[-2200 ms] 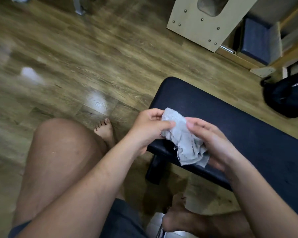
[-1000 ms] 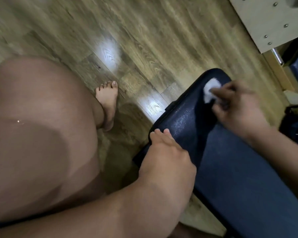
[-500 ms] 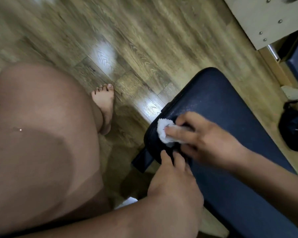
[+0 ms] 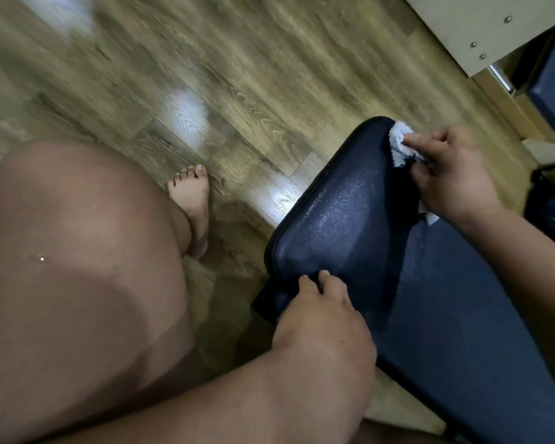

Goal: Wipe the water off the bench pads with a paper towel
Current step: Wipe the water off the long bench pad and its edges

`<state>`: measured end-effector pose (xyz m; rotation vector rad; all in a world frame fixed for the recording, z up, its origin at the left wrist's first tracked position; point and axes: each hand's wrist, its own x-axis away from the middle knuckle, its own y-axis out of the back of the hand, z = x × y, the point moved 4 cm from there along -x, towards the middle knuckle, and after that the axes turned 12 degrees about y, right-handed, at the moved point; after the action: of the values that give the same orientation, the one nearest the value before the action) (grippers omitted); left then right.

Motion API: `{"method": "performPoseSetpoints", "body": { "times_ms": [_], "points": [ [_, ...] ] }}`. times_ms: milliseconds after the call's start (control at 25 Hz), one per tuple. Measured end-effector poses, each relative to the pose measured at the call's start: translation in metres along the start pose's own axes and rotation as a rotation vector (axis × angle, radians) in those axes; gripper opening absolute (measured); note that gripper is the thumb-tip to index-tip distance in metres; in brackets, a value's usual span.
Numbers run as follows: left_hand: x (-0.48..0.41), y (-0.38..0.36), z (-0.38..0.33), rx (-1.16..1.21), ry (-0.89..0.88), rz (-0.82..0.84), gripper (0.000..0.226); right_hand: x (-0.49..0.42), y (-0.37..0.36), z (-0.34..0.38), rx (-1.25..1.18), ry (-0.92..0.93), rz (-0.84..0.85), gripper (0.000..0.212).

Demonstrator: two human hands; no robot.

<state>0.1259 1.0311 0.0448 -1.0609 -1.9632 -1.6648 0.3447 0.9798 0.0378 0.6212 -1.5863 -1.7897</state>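
Observation:
A dark navy bench pad (image 4: 350, 216) runs from centre to lower right, its surface glistening with fine water droplets. My right hand (image 4: 452, 174) presses a crumpled white paper towel (image 4: 399, 144) against the pad's far rounded end. Most of the towel is hidden under the fingers. My left hand (image 4: 321, 312) rests on the pad's near corner, fingers curled over its edge.
My bare left knee (image 4: 77, 251) fills the lower left, with my foot (image 4: 191, 203) on the wooden floor (image 4: 205, 75). A pale wooden box with bolts (image 4: 481, 24) stands at the top right. A dark bag (image 4: 551, 206) lies at the right edge.
My right hand has swept the towel from the pad's near corner, beside my left hand, out to the far end. My left hand stays on the near corner.

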Motion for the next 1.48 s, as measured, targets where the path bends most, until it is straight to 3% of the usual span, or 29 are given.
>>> {"method": "performPoseSetpoints", "body": {
  "times_ms": [40,80,160,200,240,280,360,400,480,600,680,720,840,880,1000,1120,1160,1240,1320,1360,1480],
  "points": [
    [0.0,0.0,0.001,0.037,0.002,0.003,0.058,0.013,-0.003,0.008,-0.034,-0.006,-0.013,0.04],
    [-0.001,0.001,0.003,0.077,0.015,0.005,0.055,0.035,-0.016,0.03,-0.085,0.105,0.035,0.039],
    [-0.004,0.004,0.007,0.157,0.063,0.023,0.051,0.084,-0.036,0.08,-0.064,0.475,0.2,0.035],
    [-0.003,0.002,0.006,0.166,0.076,0.038,0.051,0.087,-0.035,0.079,-0.076,0.572,0.217,0.034],
    [-0.003,-0.001,0.005,0.139,0.079,0.044,0.052,0.072,-0.029,0.065,-0.061,0.524,0.194,0.035],
    [-0.001,-0.001,0.003,0.125,0.069,0.022,0.052,0.048,-0.02,0.041,0.002,0.299,0.088,0.037],
    [0.007,0.015,0.019,0.272,0.104,-0.266,0.037,0.028,-0.009,-0.001,0.038,-0.221,-0.086,0.041],
    [0.011,0.027,0.037,0.375,0.175,-0.442,0.026,0.04,-0.01,0.004,0.003,-0.275,-0.145,0.041],
    [0.014,0.044,0.077,0.52,0.366,-0.665,0.016,0.096,-0.028,0.057,-0.059,-0.038,-0.07,0.039],
    [0.004,0.048,0.096,0.557,0.48,-0.668,0.018,0.143,-0.034,0.094,-0.029,0.324,0.122,0.037],
    [-0.005,0.04,0.089,0.54,0.44,-0.612,0.025,0.083,-0.025,0.062,0.14,0.254,0.005,0.037],
    [-0.007,0.035,0.087,0.523,0.44,-0.597,0.03,0.046,-0.017,0.04,0.199,0.097,-0.037,0.037],
    [-0.01,0.031,0.09,0.502,0.471,-0.564,0.041,0.01,-0.007,-0.006,0.082,-0.262,-0.184,0.034],
    [-0.01,0.032,0.091,0.502,0.47,-0.555,0.042,0.025,-0.012,0.01,0.051,-0.255,-0.196,0.033],
    [-0.015,0.033,0.096,0.526,0.464,-0.533,0.041,0.119,-0.036,0.104,-0.135,0.088,-0.048,0.031],
    [-0.021,0.034,0.097,0.568,0.476,-0.6,0.033,0.105,-0.03,0.089,-0.036,0.205,-0.066,0.035],
    [-0.022,0.035,0.096,0.578,0.499,-0.635,0.033,0.075,-0.022,0.066,0.081,0.12,-0.138,0.036],
    [-0.023,0.031,0.095,0.601,0.522,-0.751,0.04,0.023,-0.007,0.01,0.048,-0.217,-0.207,0.037],
    [-0.031,0.027,0.093,0.651,0.457,-0.882,0.049,0.012,-0.009,-0.007,-0.04,-0.34,-0.239,0.036],
    [-0.037,0.025,0.093,0.684,0.408,-0.923,0.052,0.03,-0.015,0.013,-0.076,-0.29,-0.21,0.035],
    [-0.053,0.015,0.085,0.723,0.266,-0.992,0.051,0.115,-0.029,0.091,-0.153,0.098,-0.051,0.033]
  ]
}}
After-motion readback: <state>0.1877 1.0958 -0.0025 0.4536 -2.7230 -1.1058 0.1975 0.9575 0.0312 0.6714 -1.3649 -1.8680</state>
